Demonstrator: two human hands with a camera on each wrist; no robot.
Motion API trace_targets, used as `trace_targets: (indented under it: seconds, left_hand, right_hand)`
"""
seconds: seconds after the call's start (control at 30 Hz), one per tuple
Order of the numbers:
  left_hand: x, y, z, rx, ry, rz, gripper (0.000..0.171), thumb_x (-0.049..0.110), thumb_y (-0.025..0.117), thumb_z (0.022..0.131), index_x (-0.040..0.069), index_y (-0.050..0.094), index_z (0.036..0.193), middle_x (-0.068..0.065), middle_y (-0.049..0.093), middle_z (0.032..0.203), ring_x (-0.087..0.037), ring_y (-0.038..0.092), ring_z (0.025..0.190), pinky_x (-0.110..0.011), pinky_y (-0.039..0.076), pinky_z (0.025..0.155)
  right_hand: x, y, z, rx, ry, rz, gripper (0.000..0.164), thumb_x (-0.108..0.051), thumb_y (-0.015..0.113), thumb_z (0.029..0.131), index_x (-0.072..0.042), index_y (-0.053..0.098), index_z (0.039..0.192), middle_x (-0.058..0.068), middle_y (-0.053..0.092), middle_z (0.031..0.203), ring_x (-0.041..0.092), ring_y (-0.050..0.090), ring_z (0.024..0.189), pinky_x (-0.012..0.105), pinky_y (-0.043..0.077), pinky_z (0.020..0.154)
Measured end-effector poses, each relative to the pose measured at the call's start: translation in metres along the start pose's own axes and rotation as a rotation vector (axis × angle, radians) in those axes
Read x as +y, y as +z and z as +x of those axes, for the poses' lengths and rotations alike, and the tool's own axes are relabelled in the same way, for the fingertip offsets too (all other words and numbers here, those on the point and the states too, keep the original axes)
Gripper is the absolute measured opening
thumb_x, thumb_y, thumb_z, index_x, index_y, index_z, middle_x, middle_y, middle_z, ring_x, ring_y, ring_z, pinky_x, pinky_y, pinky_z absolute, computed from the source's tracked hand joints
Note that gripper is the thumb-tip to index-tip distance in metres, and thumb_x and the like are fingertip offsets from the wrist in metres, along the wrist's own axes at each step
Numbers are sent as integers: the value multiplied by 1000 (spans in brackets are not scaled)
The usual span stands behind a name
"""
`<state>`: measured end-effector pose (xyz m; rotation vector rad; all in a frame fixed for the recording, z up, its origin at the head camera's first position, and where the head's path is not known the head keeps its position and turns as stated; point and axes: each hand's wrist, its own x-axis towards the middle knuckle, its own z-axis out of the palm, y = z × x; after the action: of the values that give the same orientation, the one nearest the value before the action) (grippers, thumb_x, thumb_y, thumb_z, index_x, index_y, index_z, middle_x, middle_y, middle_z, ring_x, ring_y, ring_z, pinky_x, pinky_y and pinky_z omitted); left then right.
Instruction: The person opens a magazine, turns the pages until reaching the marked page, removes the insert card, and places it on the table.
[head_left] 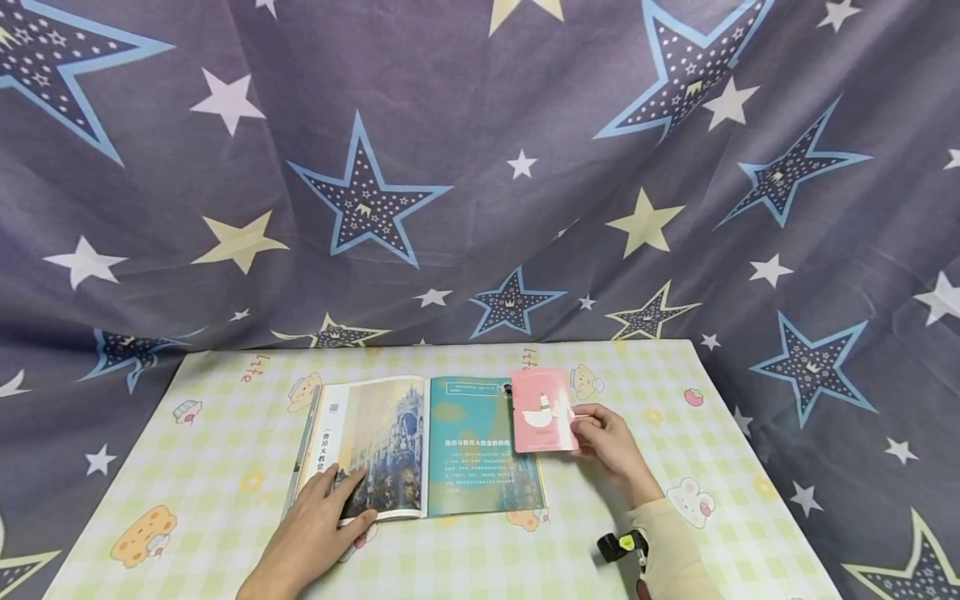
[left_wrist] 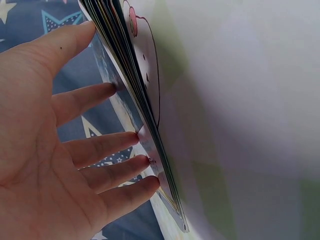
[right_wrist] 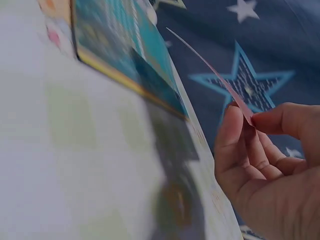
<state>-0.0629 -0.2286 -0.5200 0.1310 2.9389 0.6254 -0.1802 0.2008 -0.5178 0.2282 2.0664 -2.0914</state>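
Note:
A book (head_left: pixel 472 479) lies open on the table, with a cathedral painting (head_left: pixel 390 433) on its left page and a teal right page bearing white print. Spread fingers of my left hand (head_left: pixel 311 521) rest on the lower part of the left page; the left wrist view shows the fingertips touching the page (left_wrist: pixel 127 110) beside the thick page edges. Thumb and fingers of my right hand (head_left: pixel 611 446) pinch the right edge of a thin pink card (head_left: pixel 542 396) with a white bird picture. In the right wrist view, the card (right_wrist: pixel 227 87) is raised above the book, tilted and slightly bowed.
The table (head_left: pixel 202 483) has a green checked cover with cartoon prints. Behind it hangs a dark curtain (head_left: pixel 465 100) patterned with stars. A small black and yellow device (head_left: pixel 621 545) sits at my right wrist, by the beige sleeve (head_left: pixel 675 554).

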Motion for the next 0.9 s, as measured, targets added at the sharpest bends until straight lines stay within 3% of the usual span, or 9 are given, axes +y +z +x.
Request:
trace_targets:
  seconds: [0.2, 0.47, 0.9]
  left_hand:
    - [0, 0, -2, -1, -8, -4, 71, 56, 70, 89, 12, 57, 143, -35, 38, 147, -56, 37, 132, -75, 37, 98]
    - [1, -1, -2, 13, 1, 1, 68, 52, 72, 89, 11, 58, 142, -35, 39, 146, -55, 38, 131, -75, 38, 98]
    - [1, -1, 0, -5, -8, 1, 73, 61, 67, 89, 12, 58, 142, -36, 38, 146, -56, 37, 131, -75, 38, 97]
  right_hand:
    - [-3, -31, 3, 37, 2, -26, 34, 4, 55, 95, 15, 50, 127, 11, 62, 88, 19, 64, 73, 28, 61, 60]
    - [0, -59, 5, 77, 30, -77, 34, 2, 54, 96, 12, 51, 128, 4, 55, 82, 12, 56, 67, 26, 61, 60]
    - [4, -79, 7, 89, 39, -156, 32, -2, 53, 99, 14, 52, 127, 10, 60, 91, 14, 59, 69, 26, 59, 59]
